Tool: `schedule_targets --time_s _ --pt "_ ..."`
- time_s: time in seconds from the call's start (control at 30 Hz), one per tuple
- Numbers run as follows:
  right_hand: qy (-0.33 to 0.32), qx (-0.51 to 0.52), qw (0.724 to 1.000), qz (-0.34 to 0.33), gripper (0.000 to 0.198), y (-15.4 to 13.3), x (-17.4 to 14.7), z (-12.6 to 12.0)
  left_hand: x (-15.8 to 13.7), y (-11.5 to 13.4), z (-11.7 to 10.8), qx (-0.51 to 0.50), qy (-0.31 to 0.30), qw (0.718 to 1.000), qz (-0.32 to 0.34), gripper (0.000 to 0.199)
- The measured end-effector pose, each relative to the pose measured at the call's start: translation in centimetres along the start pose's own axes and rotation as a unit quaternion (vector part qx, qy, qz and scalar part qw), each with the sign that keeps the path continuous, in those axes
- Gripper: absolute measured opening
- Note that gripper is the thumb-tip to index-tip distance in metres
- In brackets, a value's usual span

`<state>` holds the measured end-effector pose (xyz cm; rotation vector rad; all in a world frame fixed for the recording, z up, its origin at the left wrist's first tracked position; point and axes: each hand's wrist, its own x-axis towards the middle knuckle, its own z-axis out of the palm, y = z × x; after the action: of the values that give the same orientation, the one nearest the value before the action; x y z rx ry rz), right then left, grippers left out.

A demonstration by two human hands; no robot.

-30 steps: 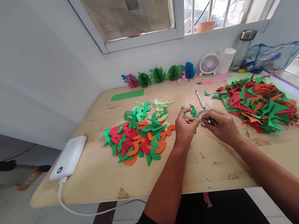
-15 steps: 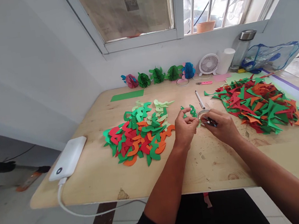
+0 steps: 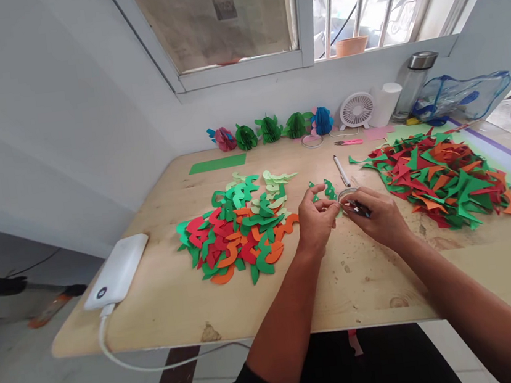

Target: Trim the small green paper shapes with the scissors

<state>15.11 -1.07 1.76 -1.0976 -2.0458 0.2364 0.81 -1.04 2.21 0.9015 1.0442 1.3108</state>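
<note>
My left hand (image 3: 315, 216) is closed in a pinch on a small scrap of light green paper (image 3: 339, 213), mostly hidden by the fingers. Close beside it, my right hand (image 3: 379, 212) grips a small dark tool (image 3: 359, 208) with metallic glints; fingers cover most of it, so its kind is unclear. The tool's tip meets the left fingertips. A clear ring, like a tape roll (image 3: 347, 192), lies just behind the right fingers. Beyond the left hand are green paper pieces with pale dots (image 3: 330, 190). Left of it spreads a heap of curved paper cutouts (image 3: 241, 230) in green, red and orange.
Paper offcuts (image 3: 444, 177) are piled at right. A white pen (image 3: 341, 170), pink snips (image 3: 349, 142) and another ring (image 3: 312, 141) lie farther back. Honeycomb paper figures (image 3: 269, 129), a small fan (image 3: 357, 109) and a bottle (image 3: 414, 85) line the wall. A power bank (image 3: 118, 270) sits at left.
The right hand's tool has shifted slightly toward the left fingertips, and less of the light green paper shows between the hands. Everything else stays in place.
</note>
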Motion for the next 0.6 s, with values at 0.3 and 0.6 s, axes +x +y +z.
schedule_targets --time_s 0.3,0.6 --pt "0.061 0.094 0.98 0.163 0.017 -0.3 0.4 -0.3 -0.1 0.2 0.1 0.026 0.002 0.999 0.038 0.046" --pt "0.013 0.244 0.93 0.276 0.027 -1.1 1.0 -0.9 -0.1 -0.1 0.0 0.046 -0.021 0.996 0.07 0.049"
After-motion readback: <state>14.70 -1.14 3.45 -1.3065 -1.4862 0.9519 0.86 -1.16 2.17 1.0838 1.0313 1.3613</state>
